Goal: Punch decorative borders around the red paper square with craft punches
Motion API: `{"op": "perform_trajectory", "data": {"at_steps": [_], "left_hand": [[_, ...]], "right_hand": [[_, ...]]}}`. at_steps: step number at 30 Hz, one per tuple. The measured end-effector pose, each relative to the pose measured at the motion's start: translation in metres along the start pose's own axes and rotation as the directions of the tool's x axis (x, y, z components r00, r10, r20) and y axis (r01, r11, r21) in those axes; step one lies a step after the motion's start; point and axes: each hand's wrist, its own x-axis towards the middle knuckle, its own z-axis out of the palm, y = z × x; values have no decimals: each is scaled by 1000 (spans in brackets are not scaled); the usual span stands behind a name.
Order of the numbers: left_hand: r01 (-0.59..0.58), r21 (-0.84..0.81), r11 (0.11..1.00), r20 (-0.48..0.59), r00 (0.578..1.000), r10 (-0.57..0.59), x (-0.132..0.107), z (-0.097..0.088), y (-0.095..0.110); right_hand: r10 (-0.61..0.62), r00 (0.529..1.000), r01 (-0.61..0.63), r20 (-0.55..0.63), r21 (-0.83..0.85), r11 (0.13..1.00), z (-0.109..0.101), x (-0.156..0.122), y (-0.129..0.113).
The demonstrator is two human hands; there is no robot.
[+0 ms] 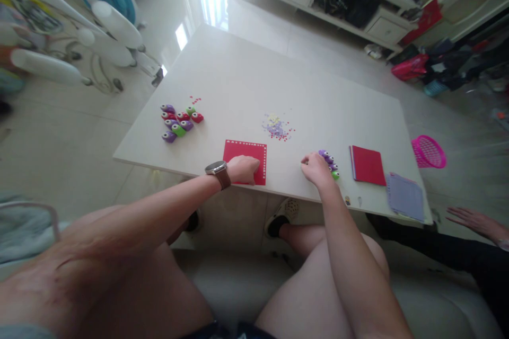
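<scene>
My left hand [242, 169], with a watch on its wrist, rests over a red square sheet [242, 151] near the table's front edge. Its fingers are curled, and whatever they may hold is hidden. Small punched holes run along the sheet's top and right edges. To the right, my right hand [314, 168] is closed beside a cluster of purple and green craft punches [329, 160], partly covering them. What its fingertips hold, if anything, is too small to make out. More purple, red and green craft punches [177, 123] stand in a group at the left of the table.
Punched paper bits [277, 130] lie in a pile mid-table. A red paper stack [368, 165] and pale purple sheets [405, 196] lie at the right. A pink basket [428, 152] stands beyond the white table [246, 74]. Another person's hand [477, 222] shows at far right.
</scene>
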Motion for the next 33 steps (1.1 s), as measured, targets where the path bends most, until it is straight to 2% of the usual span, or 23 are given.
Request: {"op": "perform_trajectory", "data": {"at_steps": [5,7,17,22,24,26,28,29,31,33], "left_hand": [[-22,9,1000,-4,1000,22,0,1,-1],[-30,7,1000,-13,999,30,0,2,-1],[-13,-7,1000,-29,999,13,-2,2,2],[-4,-62,998,-27,1000,2,-1,-1,3],[9,-99,995,-50,999,-14,-1,-8,-2],[52,-139,989,-116,991,-68,-2,-21,-13],[137,-177,975,-211,962,-174,-6,-38,-32],[199,-195,960,-268,931,-247,-9,-46,-43],[328,-231,916,-338,856,-392,-19,-62,-68],[422,-235,876,-427,764,-483,-32,-73,-93]], "right_hand": [[106,993,-101,58,-94,991,-3,5,15],[132,990,-125,47,-132,983,-3,6,18],[237,968,-214,87,-215,953,-6,-3,19],[163,986,-159,29,-113,981,-11,-8,2],[97,994,-96,45,-25,995,-10,-8,-7],[14,997,-19,76,72,997,-8,-7,-17],[-56,993,41,101,142,989,-6,-7,-25],[-76,991,57,111,158,986,-6,-7,-27],[-95,988,74,125,166,983,-5,-8,-31],[-100,987,79,129,164,983,-6,-9,-32]]}}
